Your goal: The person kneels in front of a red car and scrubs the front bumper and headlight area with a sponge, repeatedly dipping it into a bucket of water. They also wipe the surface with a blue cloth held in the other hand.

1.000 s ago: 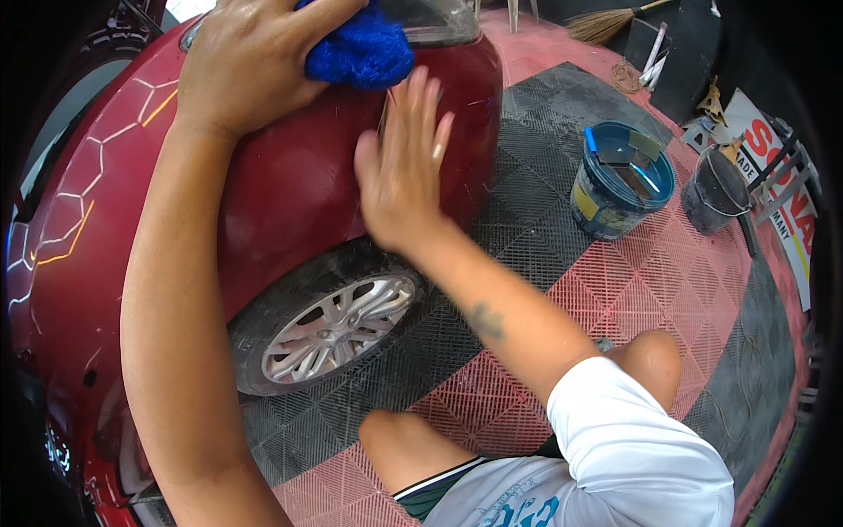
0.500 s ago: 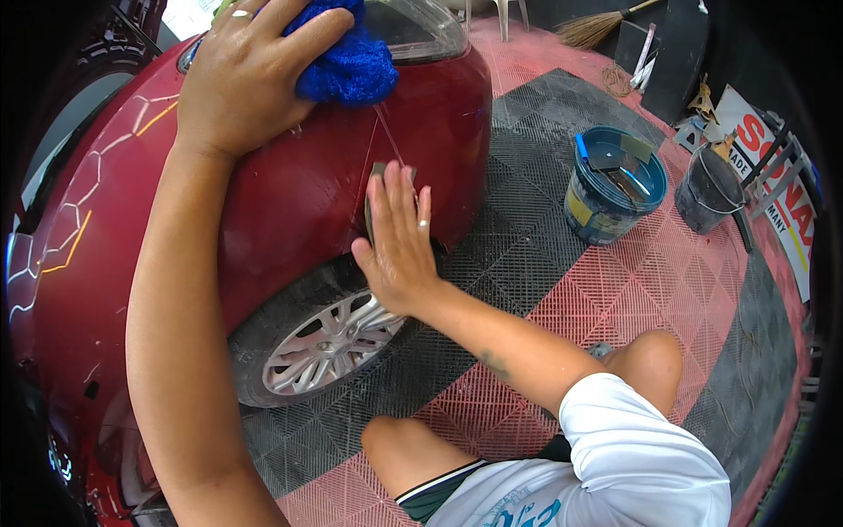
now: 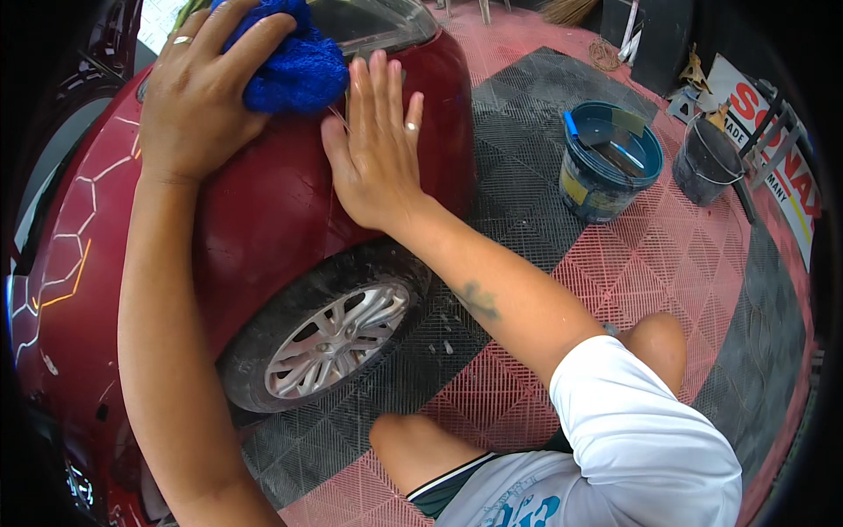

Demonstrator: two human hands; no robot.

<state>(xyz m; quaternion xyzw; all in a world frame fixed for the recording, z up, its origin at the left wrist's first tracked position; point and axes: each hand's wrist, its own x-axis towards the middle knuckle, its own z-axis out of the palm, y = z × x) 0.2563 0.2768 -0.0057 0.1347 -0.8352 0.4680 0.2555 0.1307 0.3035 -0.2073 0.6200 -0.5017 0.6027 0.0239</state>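
Note:
My left hand (image 3: 206, 101) is closed around a fluffy blue cloth (image 3: 294, 66) at the top of the dark red car panel (image 3: 263, 198). Thin streaks of liquid show just below the cloth. My right hand (image 3: 373, 145) lies flat against the same panel, fingers stretched upward and the thumb apart, to the right of the cloth. Whatever may lie under its palm is hidden. Below the hands is the car's wheel (image 3: 338, 342), with a silver spoked rim and a dusty black tyre. A car lamp (image 3: 373, 26) sits above the right hand.
On the black and red grid floor (image 3: 606, 281) at right stands a teal bucket (image 3: 612, 162) with tools across its top. Beside it is a smaller dark bucket (image 3: 705, 162), near a printed sign (image 3: 777, 145). A broom (image 3: 566, 10) lies at the back. My bent knees are below.
My right hand has slid up the panel; the grey-green pad that showed under its fingers is now hidden. The left hand and cloth have shifted slightly left in view.

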